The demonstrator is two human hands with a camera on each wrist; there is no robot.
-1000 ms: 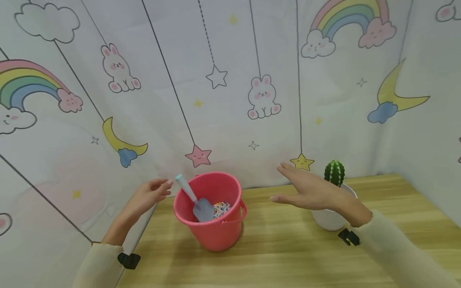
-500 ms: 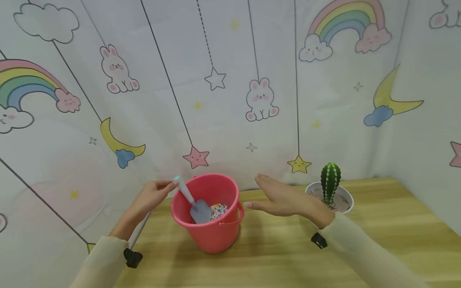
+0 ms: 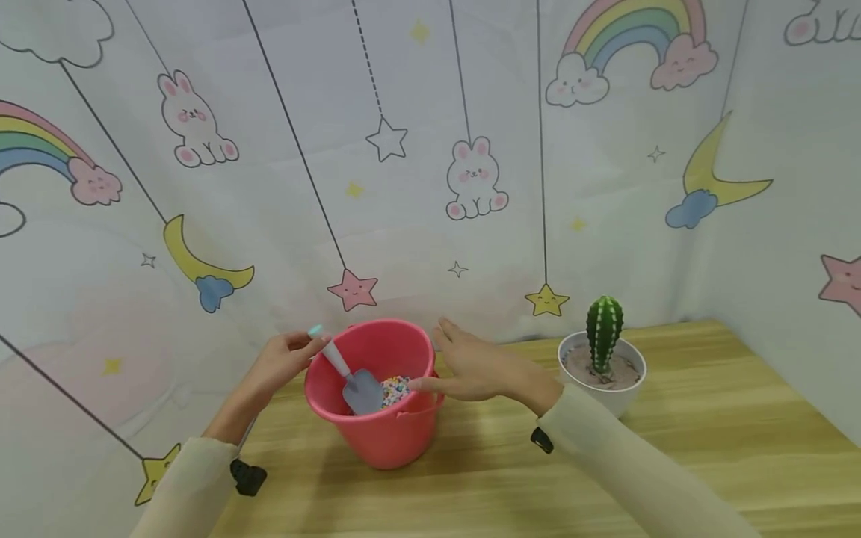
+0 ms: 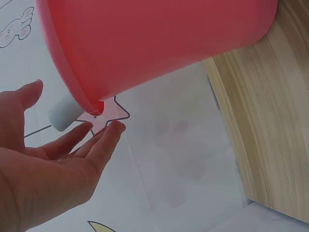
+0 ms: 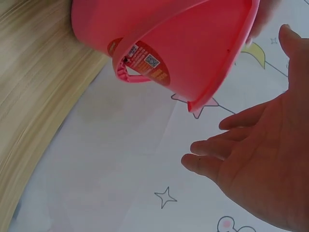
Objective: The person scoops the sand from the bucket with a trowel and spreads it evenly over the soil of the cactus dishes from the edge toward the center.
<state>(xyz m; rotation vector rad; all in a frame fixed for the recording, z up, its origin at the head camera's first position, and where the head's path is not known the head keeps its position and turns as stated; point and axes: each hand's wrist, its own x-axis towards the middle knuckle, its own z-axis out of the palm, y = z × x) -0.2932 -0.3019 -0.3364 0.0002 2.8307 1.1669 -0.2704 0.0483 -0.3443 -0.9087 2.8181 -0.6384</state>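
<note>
A pink bucket point(image 3: 386, 441) stands on the wooden table with small multicoloured beads point(image 3: 395, 390) inside. A toy shovel point(image 3: 363, 391) leans in it, grey blade down on the beads, its white handle over the left rim. My left hand point(image 3: 277, 368) is at that handle. In the left wrist view its thumb and fingers are spread about the handle's end point(image 4: 65, 113), with a gap on the thumb side. My right hand point(image 3: 480, 368), fingers extended, is at the bucket's right rim. In the right wrist view its fingertips are a little short of the rim point(image 5: 227, 72).
A cactus point(image 3: 605, 336) in a white pot point(image 3: 622, 396) stands on the table point(image 3: 484, 478) to the right, just beyond my right wrist. Behind the table hangs a white sheet point(image 3: 417, 239) printed with rabbits, stars and rainbows. The bucket's carrying handle point(image 5: 126, 60) hangs down its right side.
My right hand has moved left from in front of the cactus pot to the bucket's rim. My left hand has come closer to the shovel handle. The whole view has shifted slightly.
</note>
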